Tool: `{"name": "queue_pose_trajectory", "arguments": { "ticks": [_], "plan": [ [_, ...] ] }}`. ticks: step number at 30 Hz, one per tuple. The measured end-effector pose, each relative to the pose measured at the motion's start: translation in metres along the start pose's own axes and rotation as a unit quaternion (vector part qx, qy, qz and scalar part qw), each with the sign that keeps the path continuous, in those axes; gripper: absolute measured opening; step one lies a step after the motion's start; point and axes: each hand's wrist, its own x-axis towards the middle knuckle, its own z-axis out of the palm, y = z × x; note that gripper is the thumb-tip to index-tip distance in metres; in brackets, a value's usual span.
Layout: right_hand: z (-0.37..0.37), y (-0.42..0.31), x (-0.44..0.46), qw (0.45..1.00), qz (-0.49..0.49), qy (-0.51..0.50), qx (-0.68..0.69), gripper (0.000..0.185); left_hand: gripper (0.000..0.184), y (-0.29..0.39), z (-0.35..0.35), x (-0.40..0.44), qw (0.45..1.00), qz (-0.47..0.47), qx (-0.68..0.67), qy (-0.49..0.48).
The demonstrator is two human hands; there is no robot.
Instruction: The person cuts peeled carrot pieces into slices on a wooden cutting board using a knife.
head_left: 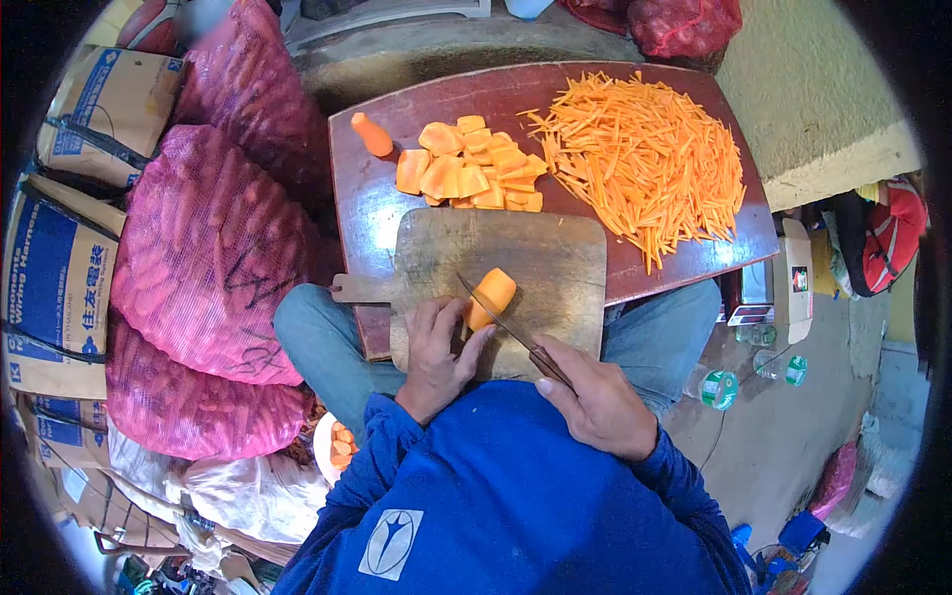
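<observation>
On a worn wooden cutting board [555, 248] lies a thick piece of peeled carrot [498, 289]. My left hand [439, 349] grips its near end between thumb and fingers. A knife [501, 322] crosses over the carrot piece, its handle wrapped by my right hand [598, 397]. The blade runs diagonally up and left; whether it has cut in I cannot tell. Beyond the board are thick carrot slices [466, 169] in a loose pile. To their right rises a large heap of carrot sticks [645, 164]. One carrot piece [372, 134] stands upright at the far left.
The board rests on a dark red table [436, 99], near my knees. Pink mesh sacks [213, 248] full of carrots crowd the left, beside printed cardboard boxes [64, 278]. A white bowl [325, 446] holds carrot pieces. Plastic bottles [716, 387] lie on the floor to the right.
</observation>
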Motion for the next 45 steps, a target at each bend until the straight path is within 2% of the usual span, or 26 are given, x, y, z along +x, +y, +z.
{"name": "queue_pose_trajectory", "arguments": {
  "ticks": [8, 16, 23, 28, 32, 45],
  "plan": [
    [-0.004, -0.001, 0.003, 1.000, 0.014, -0.012, 0.014, 0.052, 0.048, 0.001, -0.001, 0.003, 1.000, 0.019, 0.012, 0.002],
    [-0.013, -0.020, -0.002, 0.996, 0.076, -0.039, -0.022, 0.048, 0.048, 0.002, -0.005, 0.004, 1.000, 0.009, 0.010, -0.012],
    [-0.003, -0.006, 0.001, 0.999, 0.035, -0.034, -0.024, 0.050, 0.049, 0.002, -0.004, 0.002, 1.000, -0.001, -0.005, -0.010],
    [-0.008, -0.010, 0.002, 0.996, 0.069, -0.050, -0.037, 0.048, 0.052, 0.002, -0.004, 0.002, 1.000, -0.003, -0.017, -0.003],
    [-0.006, -0.007, 0.003, 0.996, 0.057, -0.048, -0.038, 0.048, 0.056, 0.003, -0.006, 0.001, 1.000, -0.004, -0.013, -0.009],
    [-0.007, -0.015, 0.005, 0.995, 0.083, -0.048, -0.035, 0.043, 0.050, 0.002, -0.006, 0.002, 1.000, -0.003, -0.027, -0.004]
  ]
}}
